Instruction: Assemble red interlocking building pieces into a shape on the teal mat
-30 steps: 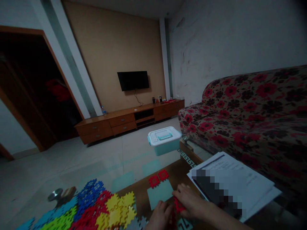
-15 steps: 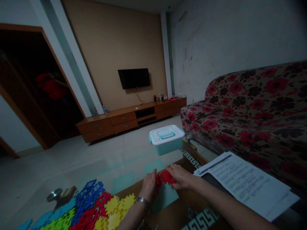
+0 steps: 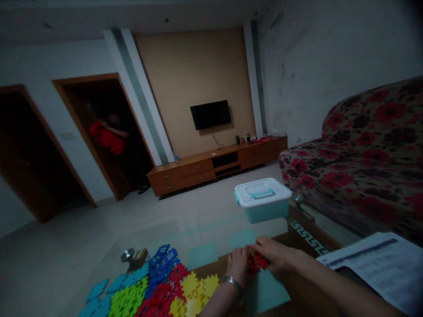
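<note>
Left hand (image 3: 236, 265) and right hand (image 3: 271, 254) pinch red interlocking pieces (image 3: 257, 261) at 12 o'clock on the bench (image 3: 307, 304), both grips closed on them; a hard twist could make them slip and scatter.

The head-worn camera looks forward and down from just above the person's left hand (image 3: 237, 264) and right hand (image 3: 269, 253), very close to them. It faces across the glass-topped table (image 3: 310, 237), its frame visibly tilted, toward the wooden TV cabinet (image 3: 214, 167) well away at the far wall.
</note>
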Motion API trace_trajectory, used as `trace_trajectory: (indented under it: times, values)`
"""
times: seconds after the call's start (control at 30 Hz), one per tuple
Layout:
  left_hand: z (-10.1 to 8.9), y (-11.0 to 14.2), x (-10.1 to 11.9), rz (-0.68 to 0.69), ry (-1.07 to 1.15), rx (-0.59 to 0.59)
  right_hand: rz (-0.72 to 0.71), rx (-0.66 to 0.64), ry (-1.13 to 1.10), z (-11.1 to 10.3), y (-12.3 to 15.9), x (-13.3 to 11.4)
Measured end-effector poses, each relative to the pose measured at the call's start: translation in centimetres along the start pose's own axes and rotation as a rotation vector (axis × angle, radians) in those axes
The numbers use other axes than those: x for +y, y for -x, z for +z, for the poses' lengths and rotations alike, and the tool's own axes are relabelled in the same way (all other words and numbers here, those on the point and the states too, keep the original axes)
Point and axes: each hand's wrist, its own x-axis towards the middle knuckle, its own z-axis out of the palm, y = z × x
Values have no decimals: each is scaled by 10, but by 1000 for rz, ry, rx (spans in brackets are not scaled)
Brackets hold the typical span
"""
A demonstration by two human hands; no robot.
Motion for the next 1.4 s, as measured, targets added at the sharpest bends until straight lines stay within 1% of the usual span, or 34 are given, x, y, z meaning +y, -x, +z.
trace_trajectory:
  times: [0.1, 0.17, 0.27, 0.33, 0.4, 0.47, 0.57, 0.67, 0.73, 0.83, 0.9, 0.93, 1.03, 1.07, 1.13, 1.23, 1.4]
  values:
    - [1, -4, 0, -30, 39, -5, 14, 33, -140, 17, -4, 8]
    - [2, -5, 0, -35, 69, 2, -15, 73, -223, 30, -9, 14]
    - [6, -5, 2, -27, 107, 22, -3, 82, -263, 47, -17, 22]
    - [8, -2, 4, -27, 133, 27, 12, 74, -271, 55, -19, 25]
    - [11, 3, 5, -22, 161, 37, 33, 59, -279, 57, -19, 26]
    - [11, 14, 5, -16, 191, 64, 64, 64, -251, 56, -14, 23]
    - [7, 46, -1, -25, 236, 134, 84, 99, -164, 46, -7, 11]
    - [0, 98, -21, -45, 263, 188, 57, 104, -120, 35, -3, -18]
    - [-4, 139, -43, -107, 258, 197, 8, 85, -112, 31, -4, -48]
    - [-9, 194, -81, -339, 220, 211, -63, 45, -146, 32, -16, -110]
    - [-11, 220, -104, -474, 184, 211, -73, 38, -195, 37, -31, -157]
    - [-11, 229, -112, -530, 165, 210, -69, 47, -219, 40, -40, -180]
    - [-8, 242, -129, -632, 115, 205, -79, 44, -258, 49, -70, -238]
    - [-7, 243, -132, -645, 102, 204, -116, 48, -247, 51, -80, -252]
    - [-3, 244, -136, -647, 79, 205, -201, 27, -209, 54, -98, -272]
    - [3, 245, -142, -624, 59, 222, -269, -15, -157, 53, -116, -284]
    - [8, 250, -157, -563, 110, 241, -279, -65, -68, 48, -127, -285]
